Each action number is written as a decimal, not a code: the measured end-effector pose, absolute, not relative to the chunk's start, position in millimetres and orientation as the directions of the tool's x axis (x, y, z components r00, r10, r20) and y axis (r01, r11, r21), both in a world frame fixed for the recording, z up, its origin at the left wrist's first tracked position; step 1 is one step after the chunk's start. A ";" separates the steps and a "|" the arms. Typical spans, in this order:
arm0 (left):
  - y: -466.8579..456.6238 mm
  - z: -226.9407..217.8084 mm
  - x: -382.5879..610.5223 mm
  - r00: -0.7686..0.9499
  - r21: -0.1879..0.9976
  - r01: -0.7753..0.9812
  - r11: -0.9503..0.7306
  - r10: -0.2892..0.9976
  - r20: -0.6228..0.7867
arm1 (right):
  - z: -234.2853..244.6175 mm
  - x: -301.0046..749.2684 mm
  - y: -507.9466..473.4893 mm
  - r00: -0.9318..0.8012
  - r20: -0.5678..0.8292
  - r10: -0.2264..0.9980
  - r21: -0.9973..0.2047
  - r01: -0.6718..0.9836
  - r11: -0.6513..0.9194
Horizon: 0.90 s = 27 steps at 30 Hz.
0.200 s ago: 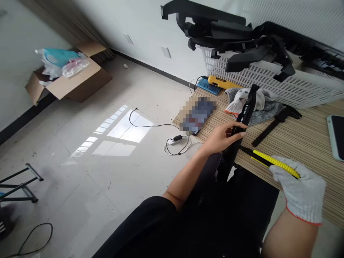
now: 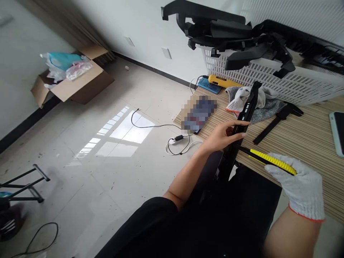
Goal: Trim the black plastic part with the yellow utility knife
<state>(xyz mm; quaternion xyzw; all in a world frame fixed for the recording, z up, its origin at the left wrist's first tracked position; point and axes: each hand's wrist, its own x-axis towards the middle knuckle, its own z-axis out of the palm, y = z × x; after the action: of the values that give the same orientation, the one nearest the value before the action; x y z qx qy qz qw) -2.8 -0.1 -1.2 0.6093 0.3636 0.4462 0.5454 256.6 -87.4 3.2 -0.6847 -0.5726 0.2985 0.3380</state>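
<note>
My bare left hand (image 2: 221, 135) grips a long black plastic part (image 2: 243, 120) that stands tilted against the edge of the striped wooden table (image 2: 301, 143). My right hand (image 2: 299, 186), in a white knit glove, holds a yellow utility knife (image 2: 268, 160) whose tip points at the lower stretch of the black part. The bottom end of the part disappears behind my dark lap.
On the table lie a grey-white glove (image 2: 254, 102), a loose black bar (image 2: 276, 122), a phone (image 2: 337, 130), a yellow tool (image 2: 223, 82) and a white perforated basket (image 2: 268, 80) carrying black plastic parts (image 2: 231, 34). A cardboard box (image 2: 72, 80) and cables (image 2: 172, 143) sit on the floor.
The view shifted slightly. My right hand with the knife rose a little toward the black part; my left hand keeps its hold.
</note>
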 end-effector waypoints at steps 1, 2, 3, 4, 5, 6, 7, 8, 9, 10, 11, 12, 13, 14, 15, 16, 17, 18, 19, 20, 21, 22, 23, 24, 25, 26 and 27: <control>0.2 -1.9 -3.3 0.357 0.988 -0.050 -0.145 0.922 0.154 | 3.4 255.5 -86.6 0.143 -0.042 0.989 -0.802 0.586 -0.119; 0.6 -2.5 -3.7 0.373 0.987 -0.051 -0.155 0.913 0.163 | 3.7 254.2 -85.9 0.125 -0.059 0.990 -0.800 0.588 -0.122; 1.1 -3.1 -4.0 0.380 0.984 -0.048 -0.172 0.908 0.178 | 4.1 252.8 -85.3 0.117 -0.068 0.991 -0.799 0.589 -0.125; 1.4 -3.6 -4.2 0.374 0.981 -0.043 -0.191 0.907 0.193 | 4.7 251.4 -84.9 0.119 -0.070 0.990 -0.798 0.589 -0.127; 1.7 -4.0 -4.3 0.360 0.977 -0.037 -0.208 0.910 0.207 | 5.5 249.9 -84.5 0.129 -0.069 0.989 -0.798 0.588 -0.132; 1.6 -4.2 -4.3 0.341 0.974 -0.036 -0.223 0.914 0.221 | 6.4 248.5 -84.3 0.142 -0.068 0.988 -0.796 0.588 -0.139; 1.2 -4.1 -4.2 0.321 0.972 -0.037 -0.232 0.918 0.231 | 7.5 247.3 -84.1 0.152 -0.072 0.986 -0.796 0.587 -0.149; 0.4 -3.8 -4.1 0.304 0.972 -0.038 -0.234 0.923 0.234 | 8.5 246.3 -84.1 0.158 -0.078 0.984 -0.794 0.587 -0.158; -1.2 -3.2 -4.2 0.291 0.972 -0.038 -0.232 0.928 0.232 | 9.4 245.7 -84.2 0.164 -0.085 0.983 -0.793 0.586 -0.167; -3.4 -2.2 -4.6 0.286 0.973 -0.035 -0.230 0.930 0.230 | 10.0 245.5 -84.4 0.166 -0.092 0.982 -0.794 0.583 -0.173; -6.6 -0.9 -5.7 0.279 0.973 -0.027 -0.231 0.933 0.229 | 10.2 245.7 -84.7 0.166 -0.097 0.981 -0.797 0.578 -0.177; -10.6 0.5 -7.5 0.266 0.972 -0.012 -0.235 0.936 0.230 | 10.0 246.4 -85.0 0.165 -0.101 0.981 -0.799 0.574 -0.179; -15.4 2.2 -10.2 0.241 0.970 0.011 -0.245 0.942 0.235 | 9.4 247.3 -85.2 0.166 -0.103 0.981 -0.798 0.575 -0.181; -20.9 3.9 -13.8 0.205 0.965 0.044 -0.259 0.948 0.245 | 8.6 248.4 -85.4 0.170 -0.105 0.980 -0.794 0.579 -0.185; -26.8 5.8 -18.3 0.160 0.958 0.083 -0.274 0.953 0.258 | 7.7 249.5 -85.4 0.169 -0.108 0.980 -0.791 0.583 -0.188; -32.8 7.8 -23.2 0.115 0.951 0.123 -0.282 0.956 0.269 | 6.9 250.4 -85.3 0.165 -0.111 0.980 -0.789 0.584 -0.188; -38.6 10.0 -28.1 0.079 0.947 0.160 -0.278 0.960 0.268 | 6.3 251.2 -85.0 0.159 -0.112 0.981 -0.791 0.583 -0.185; -44.1 12.4 -32.7 0.063 0.949 0.188 -0.252 0.968 0.244 | 6.0 251.7 -84.7 0.151 -0.111 0.982 -0.793 0.583 -0.179; -49.1 15.3 -36.6 0.073 0.956 0.207 -0.206 0.978 0.195 | 5.8 252.1 -84.3 0.147 -0.109 0.983 -0.792 0.585 -0.175; -53.6 18.7 -39.5 0.108 0.964 0.222 -0.146 0.986 0.124 | 5.9 252.3 -84.0 0.149 -0.107 0.983 -0.787 0.592 -0.176; -57.7 22.7 -41.4 0.155 0.967 0.240 -0.083 0.987 0.046 | 5.9 252.5 -83.7 0.154 -0.107 0.982 -0.778 0.602 -0.180; -61.5 27.3 -42.7 0.202 0.964 0.264 -0.028 0.979 -0.027 | 6.0 252.7 -83.6 0.164 -0.107 0.981 -0.771 0.610 -0.186; -65.0 32.4 -43.7 0.234 0.956 0.293 0.016 0.968 -0.088 | 5.9 252.9 -83.6 0.172 -0.109 0.979 -0.767 0.612 -0.192; -68.6 37.7 -44.7 0.243 0.943 0.328 0.049 0.961 -0.135 | 5.6 253.2 -83.8 0.177 -0.112 0.978 -0.768 0.610 -0.198; -72.2 43.1 -46.1 0.232 0.927 0.366 0.079 0.957 -0.173 | 5.2 253.3 -84.0 0.174 -0.114 0.978 -0.772 0.605 -0.198; -75.9 48.2 -48.0 0.212 0.906 0.408 0.111 0.954 -0.213 | 4.7 253.4 -84.2 0.170 -0.114 0.979 -0.776 0.600 -0.195; -79.6 52.5 -50.5 0.199 0.878 0.457 0.144 0.945 -0.258 | 4.1 253.3 -84.5 0.171 -0.113 0.979 -0.779 0.596 -0.194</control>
<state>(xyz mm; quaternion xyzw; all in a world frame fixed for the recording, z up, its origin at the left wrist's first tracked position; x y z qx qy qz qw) -50.5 -79.6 52.5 0.6037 0.5806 0.2522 0.4846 253.3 -84.5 4.1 -0.7038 -0.5595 0.3190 0.2998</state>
